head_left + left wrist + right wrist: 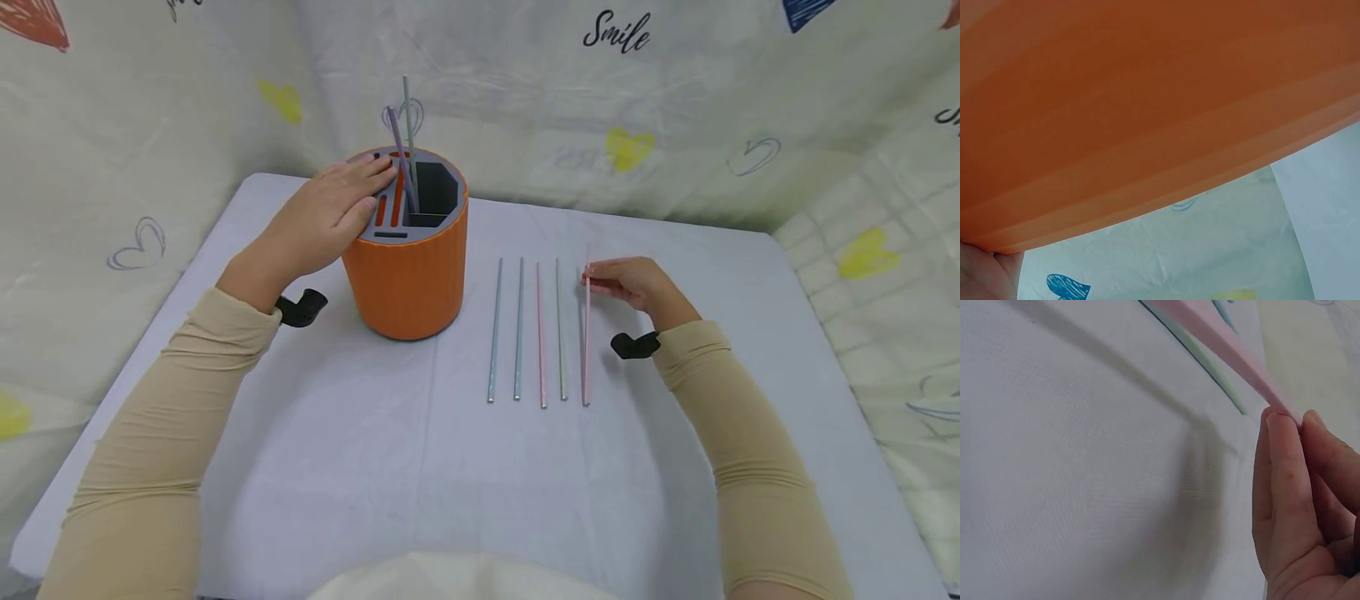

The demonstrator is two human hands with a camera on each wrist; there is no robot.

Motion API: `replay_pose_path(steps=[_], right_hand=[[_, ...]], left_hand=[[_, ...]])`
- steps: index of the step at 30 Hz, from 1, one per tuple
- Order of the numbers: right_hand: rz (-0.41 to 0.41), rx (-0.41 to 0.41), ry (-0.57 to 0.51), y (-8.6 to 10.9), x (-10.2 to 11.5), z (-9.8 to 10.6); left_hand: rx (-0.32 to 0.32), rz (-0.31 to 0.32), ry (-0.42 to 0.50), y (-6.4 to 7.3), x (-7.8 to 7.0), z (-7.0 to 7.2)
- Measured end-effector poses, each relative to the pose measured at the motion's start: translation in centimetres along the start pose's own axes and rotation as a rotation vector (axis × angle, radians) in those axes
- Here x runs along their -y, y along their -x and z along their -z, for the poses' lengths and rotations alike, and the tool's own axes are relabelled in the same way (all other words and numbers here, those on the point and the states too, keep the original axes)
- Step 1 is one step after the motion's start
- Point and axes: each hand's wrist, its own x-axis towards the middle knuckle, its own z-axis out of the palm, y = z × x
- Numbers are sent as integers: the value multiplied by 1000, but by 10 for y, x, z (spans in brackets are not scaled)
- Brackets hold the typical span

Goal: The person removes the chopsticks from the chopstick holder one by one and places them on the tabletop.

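An orange ribbed round holder (405, 287) with a grey slotted top stands at the back left of the table. My left hand (330, 204) rests across its top, fingers stretched over the slots. A purple stick (397, 137) and a green stick (407, 100) lean up out of its large dark opening. In the left wrist view the holder's orange side (1166, 112) fills most of the picture. Further right, my right hand (626, 282) pinches a thin pink stick (1229, 344) near its far end, between thumb and fingertips. That end is raised, and the near end points toward me, low over the tabletop.
Several thin sticks lie in a row left of my right hand: two blue ones (496, 333) (519, 333), a pink one (541, 337) and a green one (561, 333). White cloth covers the table (420, 467). Behind hangs a printed curtain (510, 100).
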Motion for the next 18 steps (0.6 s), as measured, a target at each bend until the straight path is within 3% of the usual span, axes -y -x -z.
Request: replay_pose_path(steps=[15, 18], right_hand=[[-45, -22, 44, -10, -2, -13], [-15, -41, 73, -10, -4, -16]], left_hand=[[-1, 1, -8, -1, 0, 0], [-2, -1, -3, -1, 1, -1]])
